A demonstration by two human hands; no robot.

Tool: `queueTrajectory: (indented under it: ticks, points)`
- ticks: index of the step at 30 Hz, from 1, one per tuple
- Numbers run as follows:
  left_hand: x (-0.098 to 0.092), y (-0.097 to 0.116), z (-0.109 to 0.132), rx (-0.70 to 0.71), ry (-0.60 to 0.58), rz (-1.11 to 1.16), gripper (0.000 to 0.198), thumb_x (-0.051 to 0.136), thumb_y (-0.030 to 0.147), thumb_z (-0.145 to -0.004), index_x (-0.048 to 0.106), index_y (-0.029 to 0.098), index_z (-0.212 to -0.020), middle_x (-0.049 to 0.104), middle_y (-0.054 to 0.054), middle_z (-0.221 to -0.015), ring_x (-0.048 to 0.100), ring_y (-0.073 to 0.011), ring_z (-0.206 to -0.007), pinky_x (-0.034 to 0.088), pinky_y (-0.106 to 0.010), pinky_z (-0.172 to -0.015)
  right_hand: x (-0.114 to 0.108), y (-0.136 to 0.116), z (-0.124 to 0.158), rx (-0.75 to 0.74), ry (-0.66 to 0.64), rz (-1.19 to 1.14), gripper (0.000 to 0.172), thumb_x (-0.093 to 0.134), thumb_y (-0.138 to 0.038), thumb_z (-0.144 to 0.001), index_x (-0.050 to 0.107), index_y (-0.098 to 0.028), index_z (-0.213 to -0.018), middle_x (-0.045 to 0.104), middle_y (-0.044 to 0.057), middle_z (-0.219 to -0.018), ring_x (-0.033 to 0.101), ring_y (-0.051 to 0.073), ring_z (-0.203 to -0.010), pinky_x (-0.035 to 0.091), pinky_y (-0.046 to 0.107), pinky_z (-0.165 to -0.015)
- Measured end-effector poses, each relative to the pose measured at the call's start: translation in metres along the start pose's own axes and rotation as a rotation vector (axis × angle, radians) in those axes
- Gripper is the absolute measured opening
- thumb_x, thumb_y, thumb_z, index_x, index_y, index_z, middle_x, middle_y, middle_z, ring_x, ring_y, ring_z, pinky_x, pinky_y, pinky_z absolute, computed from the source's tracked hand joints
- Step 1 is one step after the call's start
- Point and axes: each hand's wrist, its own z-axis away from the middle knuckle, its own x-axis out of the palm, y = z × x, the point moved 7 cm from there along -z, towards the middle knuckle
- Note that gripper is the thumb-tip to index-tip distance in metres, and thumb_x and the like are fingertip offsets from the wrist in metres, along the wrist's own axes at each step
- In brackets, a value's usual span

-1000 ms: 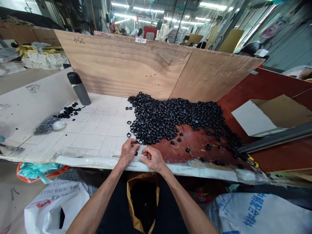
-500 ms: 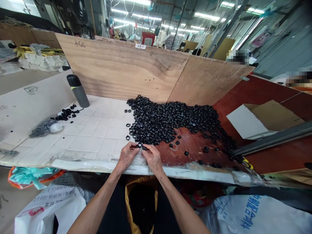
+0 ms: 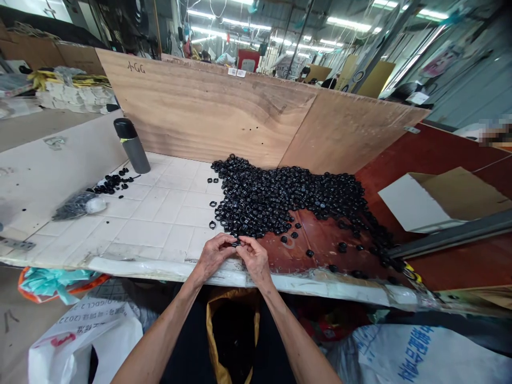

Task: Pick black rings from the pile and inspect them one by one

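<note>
My left hand [image 3: 215,255] and my right hand [image 3: 254,257] meet just above the front edge of the table [image 3: 152,229]. Between their fingertips is a small black part [image 3: 236,243], pinched from both sides and partly covered by the fingers. Right behind my hands spreads a large heap of small black ring-shaped parts [image 3: 272,197]. A few loose parts lie on the red surface to the right of my right hand, and single rings lie on the white surface left of the heap.
A grey bottle [image 3: 138,154] stands at the back left, near small black pieces [image 3: 112,184] and a plastic bag [image 3: 76,207]. An open carton [image 3: 416,202] sits right, beside a metal bar [image 3: 452,232]. Below the edge hangs a yellow-rimmed bag [image 3: 212,330].
My hands have come closer together, and the two black pieces seen apart at my fingertips are now together between them. The view has shifted slightly.
</note>
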Motion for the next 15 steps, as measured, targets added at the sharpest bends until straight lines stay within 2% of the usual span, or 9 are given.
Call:
queueTrajectory:
  ticks: [3, 6, 11, 13, 15]
  points:
    - [0.001, 0.004, 0.001, 0.05, -0.01, -0.011, 0.019, 0.078, 0.031, -0.082, 0.076, 0.02, -0.097, 0.069, -0.007, -0.104, 0.068, -0.0195, -0.098, 0.057, -0.033, -0.09, 0.002, 0.006, 0.002, 0.116, -0.02, -0.063, 0.027, 0.071, -0.039, -0.08, 0.071, -0.018, -0.098, 0.069, 0.001, -0.067, 0.064, 0.017, -0.058, 0.051, 0.024, -0.055]
    - [0.001, 0.004, 0.002, 0.078, -0.015, -0.009, 0.016, 0.078, 0.029, -0.083, 0.077, 0.02, -0.096, 0.069, -0.007, -0.106, 0.067, -0.0197, -0.1, 0.055, -0.033, -0.092, 0.003, 0.009, 0.003, 0.157, -0.04, -0.052, 0.028, 0.069, -0.045, -0.083, 0.07, -0.018, -0.092, 0.065, -0.001, -0.056, 0.059, 0.015, -0.048, 0.045, 0.023, -0.048]
    - [0.002, 0.002, 0.001, 0.051, -0.029, -0.012, 0.015, 0.075, 0.024, -0.083, 0.076, 0.02, -0.097, 0.068, -0.007, -0.105, 0.067, -0.0191, -0.1, 0.054, -0.032, -0.089, 0.003, 0.0, 0.002, 0.02, 0.005, 0.189, 0.037, 0.059, -0.048, -0.092, 0.064, -0.019, -0.07, 0.056, -0.004, -0.047, 0.053, 0.012, -0.046, 0.045, 0.022, -0.055]
    - [0.004, 0.002, 0.001, 0.033, -0.049, -0.011, 0.014, 0.075, 0.023, -0.082, 0.076, 0.019, -0.096, 0.068, -0.007, -0.103, 0.066, -0.0186, -0.098, 0.054, -0.031, -0.088, 0.001, -0.003, 0.002, 0.005, 0.049, 0.19, 0.033, 0.061, -0.048, -0.092, 0.065, -0.019, -0.075, 0.055, -0.005, -0.049, 0.052, 0.012, -0.044, 0.044, 0.022, -0.051]
    - [0.006, 0.001, 0.001, 0.014, -0.059, 0.004, 0.014, 0.075, 0.023, -0.081, 0.076, 0.019, -0.095, 0.068, -0.006, -0.101, 0.066, -0.0179, -0.096, 0.054, -0.03, -0.087, 0.001, -0.003, 0.003, 0.013, 0.059, 0.127, 0.028, 0.062, -0.046, -0.091, 0.067, -0.019, -0.087, 0.057, -0.005, -0.053, 0.053, 0.012, -0.043, 0.043, 0.022, -0.047]
